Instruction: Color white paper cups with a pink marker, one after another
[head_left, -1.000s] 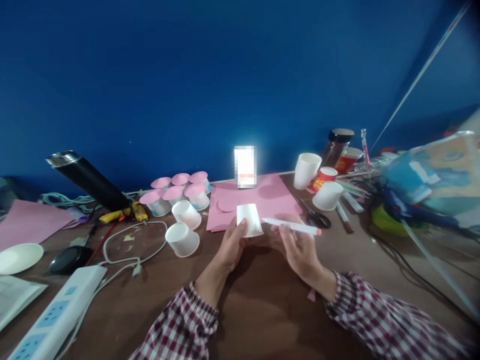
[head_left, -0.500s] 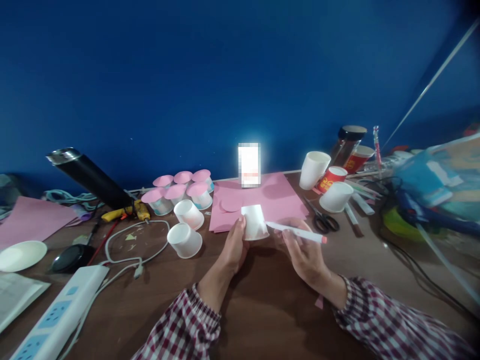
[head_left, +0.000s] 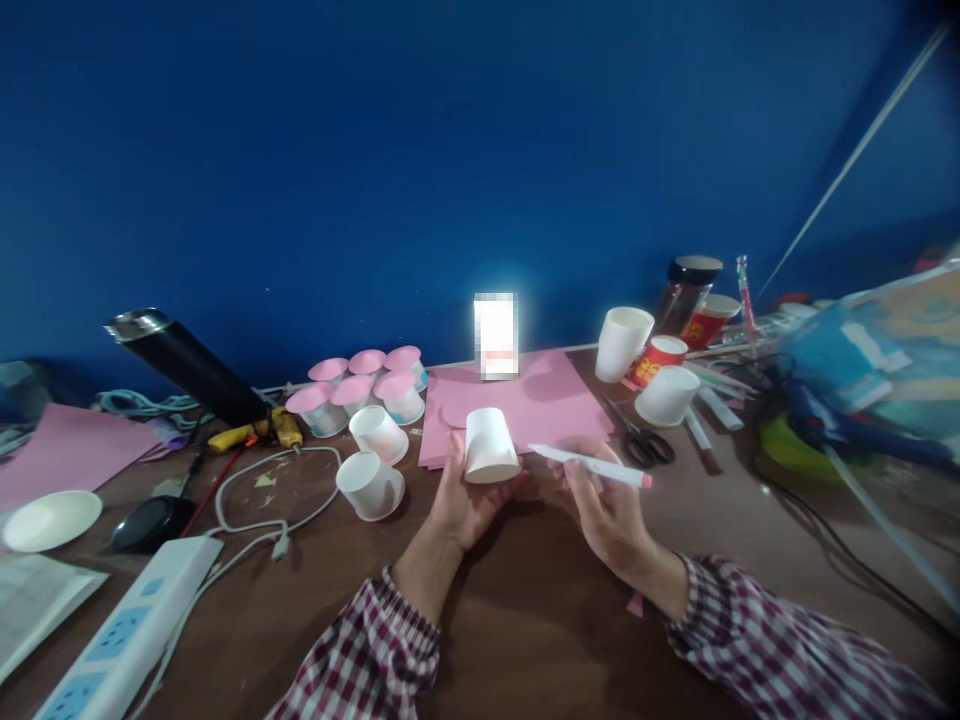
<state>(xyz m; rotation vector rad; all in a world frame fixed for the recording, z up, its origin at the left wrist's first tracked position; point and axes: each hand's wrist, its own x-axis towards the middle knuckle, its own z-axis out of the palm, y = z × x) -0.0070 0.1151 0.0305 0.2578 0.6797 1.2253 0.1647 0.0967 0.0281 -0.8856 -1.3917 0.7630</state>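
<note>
My left hand [head_left: 466, 498] holds a white paper cup [head_left: 490, 446] upside down, its wide rim toward me, with the thumb on its left side and fingers beneath. In my right hand [head_left: 607, 510] is a white marker pen [head_left: 592, 466] with a red end; its tip points left, a little apart from the cup. Behind the cup lie pink paper sheets [head_left: 555, 390], with a cut pink round partly hidden on them. Two more white paper cups, a near one [head_left: 370, 486] and a farther one [head_left: 379, 435], sit left of my left hand.
Several cups with pink paper tops [head_left: 352, 390] stand at the back left. Scissors [head_left: 649, 445] and white cups [head_left: 667, 396] are on the right. A power strip [head_left: 124, 640], a cable [head_left: 281, 530] and a black flask [head_left: 187, 365] occupy the left. A bright pixelated rectangle [head_left: 496, 335] stands at the back.
The cup in my left hand has shifted slightly left and turned, and the fingers have spread beneath it. The marker stays nearly where it was, now farther from the cup.
</note>
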